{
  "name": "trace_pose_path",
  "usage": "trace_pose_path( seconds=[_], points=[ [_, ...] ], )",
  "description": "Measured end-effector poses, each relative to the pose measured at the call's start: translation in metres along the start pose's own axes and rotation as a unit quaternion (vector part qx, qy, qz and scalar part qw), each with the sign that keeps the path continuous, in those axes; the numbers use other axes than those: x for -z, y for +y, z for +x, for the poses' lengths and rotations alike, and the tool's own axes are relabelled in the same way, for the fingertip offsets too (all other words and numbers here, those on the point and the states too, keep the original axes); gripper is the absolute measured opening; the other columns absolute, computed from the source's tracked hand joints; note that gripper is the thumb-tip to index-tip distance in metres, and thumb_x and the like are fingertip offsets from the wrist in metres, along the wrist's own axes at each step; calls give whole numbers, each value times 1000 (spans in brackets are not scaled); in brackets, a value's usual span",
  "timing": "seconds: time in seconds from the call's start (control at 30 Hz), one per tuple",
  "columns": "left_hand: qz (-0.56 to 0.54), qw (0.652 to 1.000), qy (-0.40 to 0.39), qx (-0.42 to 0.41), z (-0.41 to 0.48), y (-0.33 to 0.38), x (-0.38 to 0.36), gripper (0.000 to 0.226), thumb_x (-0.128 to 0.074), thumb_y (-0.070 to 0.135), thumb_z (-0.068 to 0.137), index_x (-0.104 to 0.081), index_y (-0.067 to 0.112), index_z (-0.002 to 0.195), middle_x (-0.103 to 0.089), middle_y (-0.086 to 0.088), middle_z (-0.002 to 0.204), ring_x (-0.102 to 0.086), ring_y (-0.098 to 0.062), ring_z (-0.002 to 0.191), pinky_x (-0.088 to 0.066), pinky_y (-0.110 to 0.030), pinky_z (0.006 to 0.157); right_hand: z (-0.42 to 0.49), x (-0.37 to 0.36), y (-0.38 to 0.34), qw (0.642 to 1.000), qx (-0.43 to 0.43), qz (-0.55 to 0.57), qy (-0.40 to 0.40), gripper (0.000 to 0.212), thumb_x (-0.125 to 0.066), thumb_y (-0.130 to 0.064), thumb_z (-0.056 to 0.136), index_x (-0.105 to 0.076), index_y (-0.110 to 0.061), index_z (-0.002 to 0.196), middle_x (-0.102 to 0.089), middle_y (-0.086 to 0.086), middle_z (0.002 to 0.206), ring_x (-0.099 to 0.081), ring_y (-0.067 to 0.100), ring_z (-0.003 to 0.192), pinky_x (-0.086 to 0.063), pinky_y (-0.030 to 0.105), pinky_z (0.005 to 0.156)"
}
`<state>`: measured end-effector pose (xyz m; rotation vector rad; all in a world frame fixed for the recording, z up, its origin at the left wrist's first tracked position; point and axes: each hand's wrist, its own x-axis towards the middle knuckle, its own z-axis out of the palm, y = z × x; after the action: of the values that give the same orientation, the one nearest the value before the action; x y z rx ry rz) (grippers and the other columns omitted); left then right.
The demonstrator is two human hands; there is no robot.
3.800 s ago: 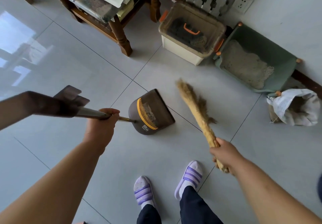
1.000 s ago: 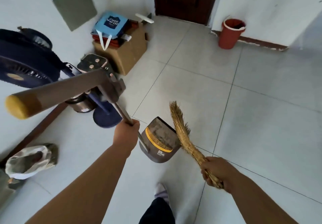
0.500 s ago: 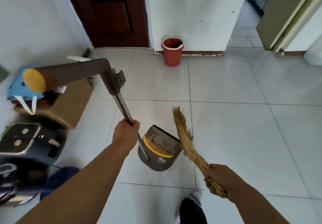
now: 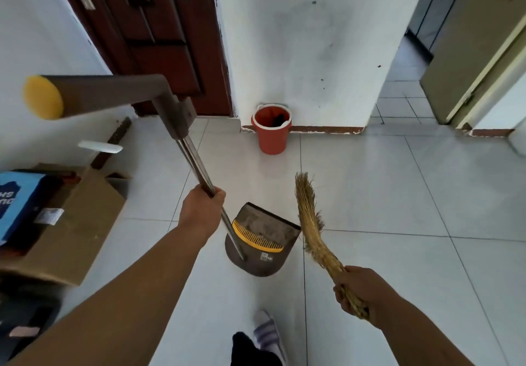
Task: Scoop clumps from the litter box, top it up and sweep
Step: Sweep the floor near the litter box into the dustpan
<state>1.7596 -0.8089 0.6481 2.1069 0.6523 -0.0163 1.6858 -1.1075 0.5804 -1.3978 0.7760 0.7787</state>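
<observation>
My left hand (image 4: 200,212) grips the metal shaft of a long-handled brown dustpan (image 4: 262,240) with a yellow comb edge; the pan hangs just above the floor tiles in front of me. Its bent handle with a yellow end cap (image 4: 42,98) juts up to the left. My right hand (image 4: 360,290) grips the bound end of a short straw broom (image 4: 310,220), bristles pointing up and away, right beside the pan. An orange bin (image 4: 271,132) with a white rim stands against the white wall straight ahead. The litter box is out of view.
A dark wooden door (image 4: 148,35) is at the upper left. A cardboard box (image 4: 76,223) holding a blue bag (image 4: 17,200) sits on the left. A doorway (image 4: 421,52) opens at the right. My slippered foot (image 4: 267,334) is at the bottom.
I have turned away from the litter box and walked across the room; the orange bin and wall are now nearer and centred. Both hands keep their grips on dustpan and broom.
</observation>
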Motion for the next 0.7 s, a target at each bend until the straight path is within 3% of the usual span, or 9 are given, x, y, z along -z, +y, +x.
trace_pose_path(
  seconds=[0.13,0.37,0.47,0.7],
  points=[
    [43,999,-1,-26,91,61,-28,19,-55,30,98,-63,13,99,-68,-10,85,-70,-30,80,-58,-42,74,51,12,-87,1000,-11,23,7,11,-54,5,88,-58,5,98,-56,17,71,-54,22,53,-45,24,42],
    [114,990,6,-78,236,178,-80,22,-54,34,100,-62,14,104,-69,-11,94,-68,-30,83,-57,-42,78,135,40,-220,999,-9,52,11,14,-52,7,86,-59,6,99,-57,17,70,-53,24,53,-44,24,42],
    [145,985,15,-86,287,230,-105,24,-52,33,101,-60,11,107,-66,-9,95,-63,-25,82,-47,-36,71,174,57,-274,999,-4,45,5,10,-52,7,87,-58,5,95,-56,18,69,-52,24,50,-43,24,43],
    [202,974,52,-90,406,337,-171,30,-51,35,101,-57,7,112,-68,-16,108,-65,-37,100,-52,-44,88,277,111,-411,998,-31,-47,4,12,-55,6,82,-61,8,92,-59,21,67,-56,29,55,-44,28,47]
  ],
)
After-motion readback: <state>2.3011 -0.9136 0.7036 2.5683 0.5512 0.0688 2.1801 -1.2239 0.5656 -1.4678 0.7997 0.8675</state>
